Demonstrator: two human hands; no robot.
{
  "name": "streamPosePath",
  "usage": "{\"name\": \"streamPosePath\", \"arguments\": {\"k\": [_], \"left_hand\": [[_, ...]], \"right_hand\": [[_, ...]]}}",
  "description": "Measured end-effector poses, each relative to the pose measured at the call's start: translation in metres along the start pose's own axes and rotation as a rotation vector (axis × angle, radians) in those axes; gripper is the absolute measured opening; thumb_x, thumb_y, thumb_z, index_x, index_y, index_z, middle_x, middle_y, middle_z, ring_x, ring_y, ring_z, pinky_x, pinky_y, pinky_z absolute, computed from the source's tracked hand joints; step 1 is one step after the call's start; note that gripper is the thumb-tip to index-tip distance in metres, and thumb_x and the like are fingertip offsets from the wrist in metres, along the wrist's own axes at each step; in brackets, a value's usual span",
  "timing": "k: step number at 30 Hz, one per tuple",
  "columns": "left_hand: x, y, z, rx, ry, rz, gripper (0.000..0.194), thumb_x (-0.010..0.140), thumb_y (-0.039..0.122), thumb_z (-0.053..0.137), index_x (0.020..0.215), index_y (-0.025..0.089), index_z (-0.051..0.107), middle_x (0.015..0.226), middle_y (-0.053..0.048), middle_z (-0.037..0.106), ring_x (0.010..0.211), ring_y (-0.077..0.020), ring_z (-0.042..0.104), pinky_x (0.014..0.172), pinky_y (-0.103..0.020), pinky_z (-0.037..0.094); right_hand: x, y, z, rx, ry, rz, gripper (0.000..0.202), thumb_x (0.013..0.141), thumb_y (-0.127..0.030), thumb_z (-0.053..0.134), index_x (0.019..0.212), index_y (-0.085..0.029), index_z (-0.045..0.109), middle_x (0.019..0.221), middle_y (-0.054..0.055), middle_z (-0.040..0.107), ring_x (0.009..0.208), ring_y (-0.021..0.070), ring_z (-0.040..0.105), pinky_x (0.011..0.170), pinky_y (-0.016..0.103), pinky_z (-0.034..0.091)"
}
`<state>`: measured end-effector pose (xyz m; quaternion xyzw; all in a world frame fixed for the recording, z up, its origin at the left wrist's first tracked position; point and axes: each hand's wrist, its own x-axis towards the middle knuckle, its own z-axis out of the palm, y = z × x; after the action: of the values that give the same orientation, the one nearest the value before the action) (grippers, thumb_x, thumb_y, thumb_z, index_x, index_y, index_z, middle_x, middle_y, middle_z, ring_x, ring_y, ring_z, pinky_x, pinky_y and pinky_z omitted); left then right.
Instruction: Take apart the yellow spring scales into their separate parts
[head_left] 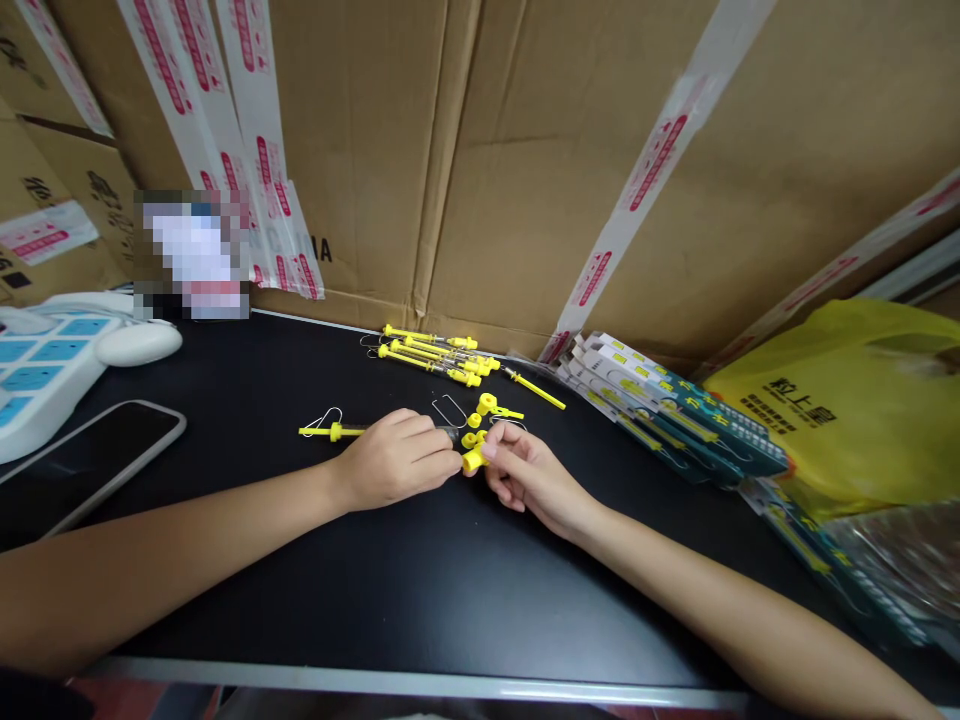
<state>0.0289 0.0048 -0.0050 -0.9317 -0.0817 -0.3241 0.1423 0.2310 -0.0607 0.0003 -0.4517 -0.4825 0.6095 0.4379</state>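
My left hand (397, 462) is closed around a slim yellow-and-dark rod (345, 431) with a bent wire loop at its left end. The rod's dark far end shows past my knuckles. A small yellow plastic cap (472, 461) is pinched between the thumb and fingers of my right hand (536, 478), close to my left fingertips. Just beyond the hands lie several small yellow plastic parts (487, 404) and a loose bent wire (450, 409). Farther back, several similar yellow rods with wire hooks (427, 358) rest in a heap.
Packaged boxes (652, 400) are stacked at the right, beside a yellow plastic bag (847, 400). At the left are a phone (90, 470) and a white power strip (52, 370). Taped cardboard (525, 200) walls the back of the black table (420, 600).
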Motion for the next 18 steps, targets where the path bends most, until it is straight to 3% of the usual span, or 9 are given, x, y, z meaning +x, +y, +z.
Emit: {"name": "streamPosePath", "arguments": {"k": [3,7,9,11,13,15,18], "left_hand": [[0.000,0.001,-0.001,-0.015,0.006,0.045,0.017,0.089,0.027,0.047,0.078,0.020,0.058,0.071,0.000,0.057,0.068,-0.0124,0.050,0.066,-0.027,0.041],[0.004,0.009,-0.003,-0.045,0.025,0.297,0.022,0.087,0.029,0.049,0.069,0.020,0.058,0.062,0.002,0.053,0.063,-0.0117,0.049,0.077,-0.027,0.046],[0.006,0.012,-0.004,-0.048,0.035,0.345,0.023,0.087,0.028,0.050,0.066,0.020,0.058,0.060,0.002,0.051,0.061,-0.0114,0.048,0.084,-0.028,0.046],[0.006,0.013,-0.004,-0.045,0.027,0.343,0.025,0.087,0.029,0.049,0.065,0.020,0.057,0.059,0.002,0.050,0.060,-0.0115,0.048,0.084,-0.028,0.046],[0.006,0.013,-0.004,-0.044,0.006,0.335,0.028,0.087,0.029,0.048,0.062,0.020,0.056,0.058,0.002,0.049,0.059,-0.0117,0.047,0.080,-0.028,0.047],[0.006,0.012,-0.003,-0.045,-0.013,0.335,0.029,0.087,0.030,0.048,0.061,0.020,0.055,0.057,0.001,0.048,0.058,-0.0120,0.047,0.075,-0.027,0.048],[0.005,0.011,-0.002,-0.048,-0.012,0.338,0.030,0.087,0.030,0.047,0.061,0.020,0.055,0.057,0.001,0.048,0.057,-0.0122,0.047,0.072,-0.027,0.048]], "right_hand": [[0.001,0.001,-0.001,0.017,0.017,-0.020,0.033,0.077,-0.043,0.064,0.077,-0.020,0.040,0.066,-0.004,0.058,0.038,0.0031,0.037,0.030,0.012,0.025],[0.001,-0.001,-0.003,-0.058,0.048,-0.083,0.029,0.082,-0.044,0.057,0.078,-0.021,0.039,0.067,-0.003,0.056,0.039,0.0043,0.037,0.032,0.015,0.025],[-0.003,-0.005,-0.005,-0.272,0.102,-0.229,0.026,0.083,-0.042,0.055,0.078,-0.022,0.040,0.067,-0.003,0.055,0.041,0.0058,0.039,0.035,0.018,0.029],[-0.007,-0.010,-0.009,-0.646,0.127,-0.440,0.020,0.083,-0.036,0.057,0.078,-0.021,0.044,0.073,0.000,0.057,0.050,0.0085,0.045,0.045,0.021,0.036],[-0.010,-0.013,-0.012,-1.046,0.068,-0.571,0.013,0.083,-0.029,0.057,0.078,-0.021,0.048,0.079,0.002,0.059,0.061,0.0119,0.052,0.054,0.024,0.039],[-0.011,-0.013,-0.014,-1.310,-0.007,-0.576,0.008,0.084,-0.025,0.053,0.080,-0.022,0.048,0.077,0.001,0.059,0.064,0.0136,0.054,0.056,0.024,0.037],[-0.008,-0.008,-0.015,-1.435,-0.016,-0.533,0.006,0.085,-0.024,0.051,0.082,-0.022,0.046,0.073,0.000,0.058,0.060,0.0135,0.053,0.054,0.024,0.035]]}}
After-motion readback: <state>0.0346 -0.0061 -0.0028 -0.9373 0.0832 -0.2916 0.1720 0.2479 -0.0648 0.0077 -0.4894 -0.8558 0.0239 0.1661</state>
